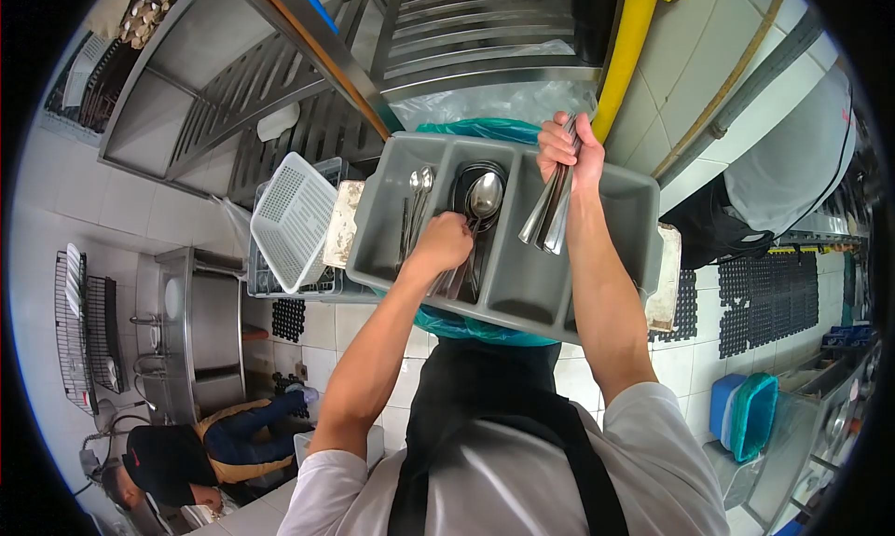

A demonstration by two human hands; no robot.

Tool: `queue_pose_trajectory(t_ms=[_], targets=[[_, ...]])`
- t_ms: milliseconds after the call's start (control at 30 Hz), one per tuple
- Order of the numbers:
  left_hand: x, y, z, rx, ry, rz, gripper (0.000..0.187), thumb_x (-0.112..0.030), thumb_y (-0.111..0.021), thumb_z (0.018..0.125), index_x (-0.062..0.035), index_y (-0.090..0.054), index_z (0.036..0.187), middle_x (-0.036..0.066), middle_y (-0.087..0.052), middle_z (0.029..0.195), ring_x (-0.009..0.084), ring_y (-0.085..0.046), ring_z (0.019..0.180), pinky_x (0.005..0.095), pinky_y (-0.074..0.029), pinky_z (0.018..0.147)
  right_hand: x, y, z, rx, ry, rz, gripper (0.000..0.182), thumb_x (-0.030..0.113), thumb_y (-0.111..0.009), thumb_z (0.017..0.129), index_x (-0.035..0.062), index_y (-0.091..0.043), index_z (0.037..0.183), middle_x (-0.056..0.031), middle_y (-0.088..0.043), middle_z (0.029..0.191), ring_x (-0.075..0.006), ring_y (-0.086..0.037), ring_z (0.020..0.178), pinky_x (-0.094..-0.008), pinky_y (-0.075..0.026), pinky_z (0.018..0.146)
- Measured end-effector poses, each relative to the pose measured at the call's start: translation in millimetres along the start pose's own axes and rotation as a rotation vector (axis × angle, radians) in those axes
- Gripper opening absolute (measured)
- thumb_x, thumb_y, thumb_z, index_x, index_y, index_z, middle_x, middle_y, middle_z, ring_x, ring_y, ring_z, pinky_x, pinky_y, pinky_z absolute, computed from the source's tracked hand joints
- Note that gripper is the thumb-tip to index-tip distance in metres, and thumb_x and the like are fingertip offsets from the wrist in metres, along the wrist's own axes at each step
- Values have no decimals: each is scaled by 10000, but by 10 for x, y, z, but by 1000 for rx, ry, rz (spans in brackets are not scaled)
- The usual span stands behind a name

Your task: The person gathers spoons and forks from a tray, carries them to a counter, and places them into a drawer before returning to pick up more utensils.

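A grey cutlery tray [550, 298] with several long compartments lies in front of me. My left hand [445, 241] is closed at the second compartment from the left, its fingers at the neck of a large metal spoon [485, 195]. More cutlery lies under that hand, partly hidden. Over the right half of the tray, my right hand [571, 152] grips a bunch of metal cutlery [550, 212], its wide handle ends pointing down toward me. The upper ends are mostly hidden by my fingers. Small spoons [421, 184] rest in the leftmost compartment.
White plastic baskets [294, 221] stand left of the tray. Green plastic bagging [480, 326] shows beneath it. A yellow pipe [617, 65] rises behind, beside slatted metal shelves [485, 33]. One person [168, 461] is at lower left near a sink; another [783, 172] is at right.
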State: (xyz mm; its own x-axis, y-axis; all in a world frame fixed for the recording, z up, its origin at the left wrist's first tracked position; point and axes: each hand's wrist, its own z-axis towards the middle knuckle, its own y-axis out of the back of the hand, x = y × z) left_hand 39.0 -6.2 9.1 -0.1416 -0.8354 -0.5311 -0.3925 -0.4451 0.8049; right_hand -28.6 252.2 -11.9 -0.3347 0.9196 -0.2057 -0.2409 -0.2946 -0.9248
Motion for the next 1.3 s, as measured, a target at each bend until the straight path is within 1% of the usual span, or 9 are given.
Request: queue_pose_trajectory(t_ms=[267,433,467,700,800,933,1033,1133,1300], targets=[[-115,43,-266,-529,-122,-98,305,-29,-522,935,60,-624,1208,258,-647,1163,400,-661,1043,442,-526,911,-8,-6,-9,-10,-1,12,347,317,-562,1001,-30,-562,1003,-57,-423,741,-136,-422,616,-230,-397,478],[-269,295,-190,-892,-307,-689,201,82,-516,944,22,-553,1133,126,-611,1059,164,-625,899,319,-557,773,-1,9,-9,-16,0,6,354,325,-554,1001,-30,-558,1006,-55,-423,747,-136,-420,610,-236,-400,479],[-349,393,-199,-925,-301,-749,154,83,-529,915,18,-566,1049,153,-615,1005,189,-607,851,339,-544,738,-3,4,-16,-14,-2,9,357,327,-551,1002,-30,-558,1007,-55,-423,747,-136,-420,610,-235,-400,479],[-141,300,-262,-300,-174,-44,181,-61,-669,843,-29,-602,1008,172,-664,810,363,-671,798,448,-529,750,-23,-18,-1,-6,-13,1,367,336,-530,1012,-29,-558,1011,-54,-422,745,-135,-417,610,-235,-396,479],[-205,42,-231,-242,-2,85,254,-90,-683,824,-33,-592,1054,181,-672,910,421,-657,867,507,-527,802,-19,-14,-20,-9,-5,-2,361,332,-527,1015,-27,-562,1011,-53,-421,741,-135,-414,610,-236,-390,477],[-281,-156,-263,-341,-176,353,302,-43,-629,830,-20,-529,1114,237,-627,1104,507,-618,1026,552,-514,872,-11,-3,-20,-31,-2,-12,364,338,-540,1007,-24,-575,1004,-48,-420,736,-132,-412,613,-238,-380,477],[-404,-108,-225,-64,68,269,399,-26,-637,812,-23,-446,1162,268,-644,1056,513,-620,1023,576,-500,872,-13,-8,-17,-35,-13,1,369,345,-551,1000,-23,-584,995,-48,-422,736,-131,-411,617,-237,-380,478],[-306,-117,-90,-24,106,289,576,-41,-712,768,-10,-370,1230,296,-656,1037,484,-643,1018,559,-528,880,-34,-38,-21,-26,5,-20,363,320,-548,1009,-42,-575,1003,-53,-423,738,-130,-415,612,-225,-394,465],[-91,-210,2,-135,87,150,490,-37,-676,784,10,-381,1172,330,-661,958,515,-629,996,559,-503,888,-40,-38,-18,-18,13,-33,355,301,-558,1009,-54,-571,1007,-57,-425,739,-130,-418,610,-222,-400,460]])
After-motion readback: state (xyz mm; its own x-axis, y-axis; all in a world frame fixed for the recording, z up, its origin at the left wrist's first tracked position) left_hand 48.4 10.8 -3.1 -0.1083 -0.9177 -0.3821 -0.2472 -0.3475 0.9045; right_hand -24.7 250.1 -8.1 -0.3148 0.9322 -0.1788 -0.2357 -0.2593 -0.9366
